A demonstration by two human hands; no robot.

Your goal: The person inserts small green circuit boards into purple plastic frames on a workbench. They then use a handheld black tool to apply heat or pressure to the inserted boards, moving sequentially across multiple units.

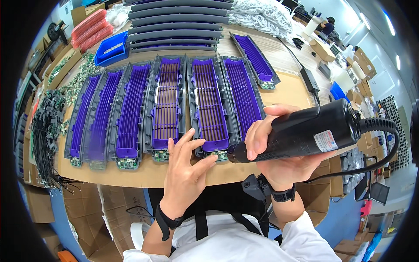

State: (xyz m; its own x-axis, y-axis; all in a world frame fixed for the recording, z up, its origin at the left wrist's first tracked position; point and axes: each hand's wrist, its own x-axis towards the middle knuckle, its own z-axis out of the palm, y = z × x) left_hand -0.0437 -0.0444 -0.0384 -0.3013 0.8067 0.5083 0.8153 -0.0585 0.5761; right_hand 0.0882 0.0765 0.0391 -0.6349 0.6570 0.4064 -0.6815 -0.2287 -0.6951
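Note:
My right hand (279, 168) is wrapped round a thick black electric screwdriver (310, 131) with a cord at its rear. The tool's nose points left and down, close to the green circuit board (217, 155) at the near end of a grey panel with a purple grille (209, 105); its tip cannot be made out. My left hand (185, 174) is open with fingers spread. Its thumb reaches the circuit board, while the other fingers hover over the near ends of this panel and the purple-grilled panel (166, 105) to its left.
Several similar panels (131, 105) lie in a row on a cardboard sheet (118, 174). Stacked grey panels (176, 22), a blue bin (111, 49) and bundled white cables (262, 19) stand behind. Black wires (48, 131) pile up at left. Another panel (255, 59) lies at far right.

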